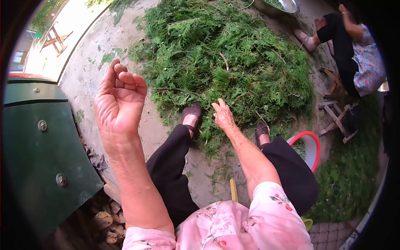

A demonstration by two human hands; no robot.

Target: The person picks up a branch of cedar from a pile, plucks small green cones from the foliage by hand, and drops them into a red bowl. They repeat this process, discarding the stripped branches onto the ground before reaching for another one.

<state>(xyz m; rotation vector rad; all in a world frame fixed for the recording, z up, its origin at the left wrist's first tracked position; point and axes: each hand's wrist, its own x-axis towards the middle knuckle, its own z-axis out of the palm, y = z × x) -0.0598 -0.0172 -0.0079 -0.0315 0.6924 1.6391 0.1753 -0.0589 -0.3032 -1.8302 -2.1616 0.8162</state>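
My left hand point(121, 98) is raised at the left, palm up, with its fingers loosely curled and nothing visible in it. Low over the near edge of a large heap of cut green branches point(233, 62) is my right hand point(223, 116), back upward. Its fingers are bent together, and what they hold, if anything, is too small to make out. A white tub with a red rim point(317, 150), holding small green pieces, stands beside my right leg.
A metal bowl point(290, 6) with green pieces is beyond the heap. Another person point(368, 62) sits at the upper right, near a wooden folding stool point(336, 118). A dark green metal panel point(41, 158) is at the left, above firewood point(103, 220). More greenery point(354, 179) lies at the right.
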